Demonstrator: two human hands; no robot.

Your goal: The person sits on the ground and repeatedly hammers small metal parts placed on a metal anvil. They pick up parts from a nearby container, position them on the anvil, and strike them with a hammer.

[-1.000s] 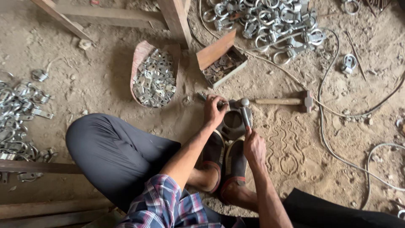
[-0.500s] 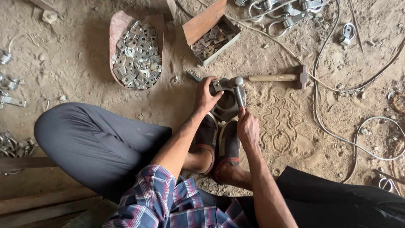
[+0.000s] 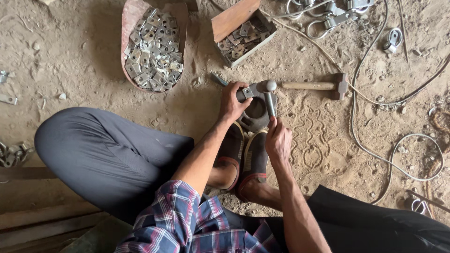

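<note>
Both hands (image 3: 234,100) (image 3: 277,140) still on clamp (image 3: 255,107) — view closer

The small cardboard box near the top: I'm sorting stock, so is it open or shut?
Open: the small cardboard box has its brown flap raised, and small metal pieces show inside.

Bare sand left of hands; hammer (image 3: 314,85) close right, cable (image 3: 375,154) beyond, parts box (image 3: 241,29) ahead.
</note>
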